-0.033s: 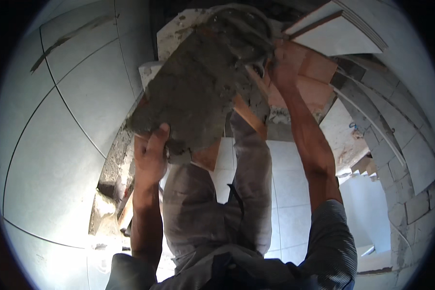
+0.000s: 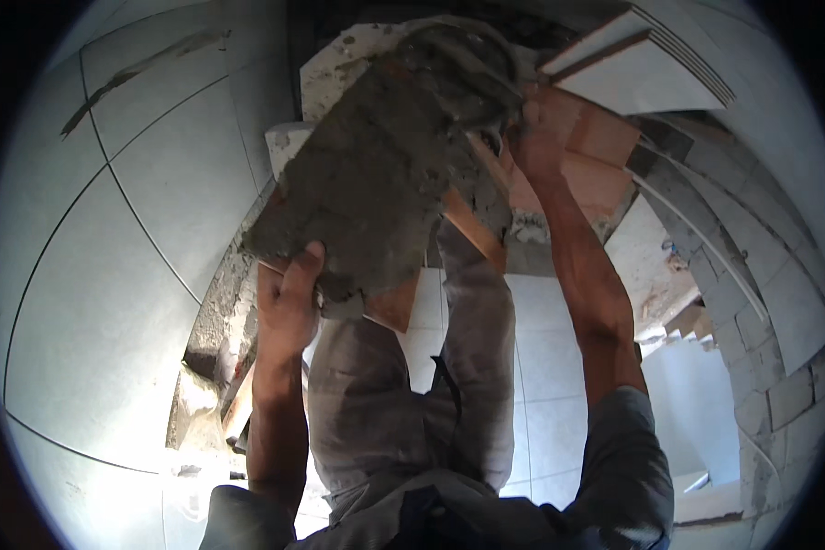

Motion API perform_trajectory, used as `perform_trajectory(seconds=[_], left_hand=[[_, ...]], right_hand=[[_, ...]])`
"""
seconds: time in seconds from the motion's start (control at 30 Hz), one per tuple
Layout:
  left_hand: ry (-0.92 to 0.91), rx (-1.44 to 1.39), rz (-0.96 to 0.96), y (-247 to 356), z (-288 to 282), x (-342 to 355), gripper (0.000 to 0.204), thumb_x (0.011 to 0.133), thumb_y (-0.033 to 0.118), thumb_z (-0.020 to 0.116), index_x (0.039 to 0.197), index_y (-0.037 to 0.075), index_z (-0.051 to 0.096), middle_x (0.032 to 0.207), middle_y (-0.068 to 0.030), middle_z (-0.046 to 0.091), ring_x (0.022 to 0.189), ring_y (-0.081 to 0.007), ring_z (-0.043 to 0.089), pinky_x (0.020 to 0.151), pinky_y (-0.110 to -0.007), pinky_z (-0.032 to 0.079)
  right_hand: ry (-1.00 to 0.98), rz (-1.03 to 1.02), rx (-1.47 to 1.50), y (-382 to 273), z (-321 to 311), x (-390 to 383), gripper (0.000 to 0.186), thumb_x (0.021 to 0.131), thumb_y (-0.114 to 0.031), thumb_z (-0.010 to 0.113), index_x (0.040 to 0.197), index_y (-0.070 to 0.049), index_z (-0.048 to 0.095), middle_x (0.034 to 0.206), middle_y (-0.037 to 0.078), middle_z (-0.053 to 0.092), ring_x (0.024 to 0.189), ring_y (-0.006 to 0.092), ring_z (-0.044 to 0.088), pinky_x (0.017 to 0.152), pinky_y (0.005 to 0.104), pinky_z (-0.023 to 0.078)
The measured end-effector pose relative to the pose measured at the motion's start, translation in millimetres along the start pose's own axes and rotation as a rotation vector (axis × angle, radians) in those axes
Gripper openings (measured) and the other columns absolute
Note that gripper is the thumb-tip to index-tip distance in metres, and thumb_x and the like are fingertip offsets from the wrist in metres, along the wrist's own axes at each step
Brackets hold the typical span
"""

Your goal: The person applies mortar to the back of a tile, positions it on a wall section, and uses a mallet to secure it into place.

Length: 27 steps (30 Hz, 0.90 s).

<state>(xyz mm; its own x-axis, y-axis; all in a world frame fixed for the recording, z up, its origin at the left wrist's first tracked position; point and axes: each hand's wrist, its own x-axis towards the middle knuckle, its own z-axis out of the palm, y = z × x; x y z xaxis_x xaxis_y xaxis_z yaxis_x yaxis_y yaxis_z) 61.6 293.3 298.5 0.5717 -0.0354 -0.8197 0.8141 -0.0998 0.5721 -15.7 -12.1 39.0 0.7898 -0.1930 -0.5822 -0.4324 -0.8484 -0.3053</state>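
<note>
My left hand [image 2: 289, 289] grips the near left edge of a tile [image 2: 353, 183], with the thumb on top and the fingers underneath. Wet grey mortar covers nearly all of the tile's upper face. Beyond it, a rounded mass of mortar [image 2: 467, 69] with a curved rim lies at the far end. Beside that mass, my right hand [image 2: 536, 137] is closed, its fingers partly hidden. What it holds is too dark to make out. Orange-brown edges [image 2: 475, 225] show under the mortar, above my knees.
A stack of white-faced tiles [image 2: 646, 69] stands at the far right, above reddish tiles [image 2: 591, 142]. Large pale tiles [image 2: 156, 211] cover the left wall. A crumpled plastic bag [image 2: 200, 403] lies by my left forearm. Grey blocks [image 2: 761, 367] line the right side.
The view has shifted very slightly. Both hands and the mortar-covered tile keep almost the same places.
</note>
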Motion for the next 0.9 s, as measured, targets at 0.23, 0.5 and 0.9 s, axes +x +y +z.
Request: perform_trajectory(seconds=[0.23,0.5,0.9], left_hand=[[0.064,0.040,0.121,-9.9,-5.3,3.7,0.048,0.088,0.011,0.055,0.131,-0.004,0.044,0.122,-0.0109,0.056,0.112,-0.0182,0.051,0.095,-0.029,0.040],[0.056,0.037,0.045,-7.1,-3.3,9.4,0.050,0.086,0.013,0.055,0.132,-0.004,0.044,0.123,-0.0095,0.056,0.112,-0.0177,0.051,0.099,-0.030,0.035],[0.056,0.041,0.035,-5.3,2.5,-0.8,0.048,0.087,0.013,0.056,0.131,-0.003,0.046,0.126,-0.0100,0.054,0.114,-0.0187,0.049,0.100,-0.031,0.034]], right_hand=[[-0.094,0.143,0.065,-28.1,-9.4,5.3,0.040,0.086,-0.008,0.051,0.124,-0.004,0.041,0.132,0.024,0.042,0.108,0.0432,0.053,0.086,0.0486,0.046],[0.110,-0.045,0.035,-7.4,10.7,-5.6,0.039,0.084,-0.020,0.060,0.116,-0.004,0.045,0.104,0.026,0.056,0.091,0.0446,0.056,0.075,0.0514,0.046],[0.179,-0.113,0.030,-8.3,13.0,5.6,0.047,0.085,-0.020,0.058,0.125,-0.004,0.040,0.107,0.024,0.057,0.087,0.0426,0.060,0.074,0.0510,0.048]])
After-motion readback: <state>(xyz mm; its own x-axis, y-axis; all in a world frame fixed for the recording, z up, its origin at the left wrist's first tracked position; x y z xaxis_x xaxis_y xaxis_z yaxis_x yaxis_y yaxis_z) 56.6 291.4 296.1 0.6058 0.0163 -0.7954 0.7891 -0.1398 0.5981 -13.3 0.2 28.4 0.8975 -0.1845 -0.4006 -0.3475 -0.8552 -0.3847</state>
